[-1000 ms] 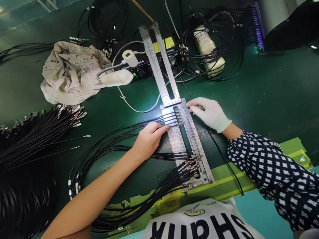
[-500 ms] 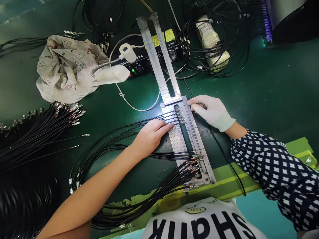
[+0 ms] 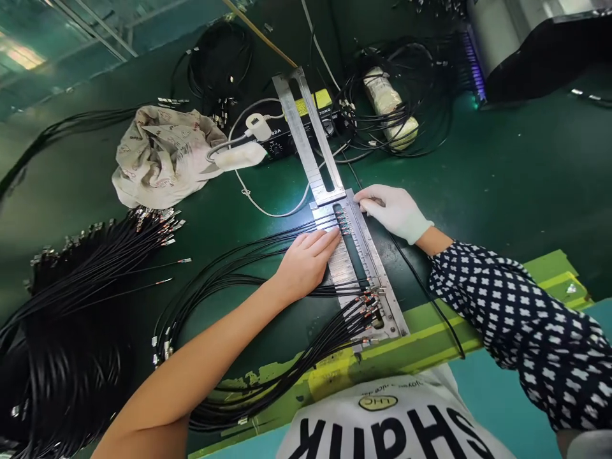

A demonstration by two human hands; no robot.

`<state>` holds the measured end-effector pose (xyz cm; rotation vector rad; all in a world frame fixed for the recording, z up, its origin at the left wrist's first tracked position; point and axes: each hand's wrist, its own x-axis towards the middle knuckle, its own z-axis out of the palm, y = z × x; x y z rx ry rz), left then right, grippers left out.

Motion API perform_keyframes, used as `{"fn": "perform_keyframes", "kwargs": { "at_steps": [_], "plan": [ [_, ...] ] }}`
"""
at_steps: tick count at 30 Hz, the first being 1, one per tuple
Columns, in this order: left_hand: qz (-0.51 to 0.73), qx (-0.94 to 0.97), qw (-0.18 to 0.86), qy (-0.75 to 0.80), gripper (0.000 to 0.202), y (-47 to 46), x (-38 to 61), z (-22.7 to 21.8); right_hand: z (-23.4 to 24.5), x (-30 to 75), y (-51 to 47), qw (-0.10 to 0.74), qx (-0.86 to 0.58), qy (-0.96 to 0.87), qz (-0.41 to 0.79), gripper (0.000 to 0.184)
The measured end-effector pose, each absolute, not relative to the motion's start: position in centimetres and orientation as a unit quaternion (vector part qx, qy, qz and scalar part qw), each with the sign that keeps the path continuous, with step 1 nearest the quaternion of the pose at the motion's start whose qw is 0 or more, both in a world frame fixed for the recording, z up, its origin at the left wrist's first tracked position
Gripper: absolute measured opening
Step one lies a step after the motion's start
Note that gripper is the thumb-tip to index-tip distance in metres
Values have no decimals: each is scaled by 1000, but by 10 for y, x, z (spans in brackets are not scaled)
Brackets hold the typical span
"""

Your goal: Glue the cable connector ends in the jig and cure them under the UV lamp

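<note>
A slotted metal wiring jig (image 3: 347,280) lies on the bench, its slotted cover (image 3: 308,140) swung up at the far end. Thin black cables (image 3: 268,245) lie across the jig, with small terminals (image 3: 343,220) lined up over the slot. My bare left hand (image 3: 310,264) rests on the jig with its fingers stretched out flat over the cables. At the jig's far right edge my gloved right hand (image 3: 394,213) pinches the rim between thumb and forefinger. More cable ends (image 3: 370,309) are heaped over the jig's near end.
A thick bundle of cables (image 3: 105,261) lies at left. Behind are a crumpled cloth (image 3: 162,156), a white lamp (image 3: 239,156), a black control box (image 3: 276,148), and coiled cables (image 3: 430,121) around a wrapped roll (image 3: 389,105). Yellow-green tape (image 3: 430,347) lines the bench's near edge.
My left fingers have spread further over the cables toward the slot. My right hand keeps to the jig's edge. The camera view has shifted, bringing more of the far bench into sight.
</note>
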<state>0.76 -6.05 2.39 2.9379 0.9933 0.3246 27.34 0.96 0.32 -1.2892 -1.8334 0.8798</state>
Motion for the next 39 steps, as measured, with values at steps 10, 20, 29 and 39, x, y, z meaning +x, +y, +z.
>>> {"fn": "perform_keyframes", "kwargs": {
  "at_steps": [10,20,29,39],
  "plan": [
    [105,898,122,409,28,-86,18,51,5,278,-7,372,-501,-696,355,25],
    [111,809,369,445,14,-109,-5,56,7,281,-14,357,-515,-696,350,24],
    [162,854,237,435,18,-83,21,35,9,280,-13,348,-519,-703,340,24],
    [183,898,158,367,29,-54,-11,29,14,279,-11,321,-533,-716,318,22]
  ]
}}
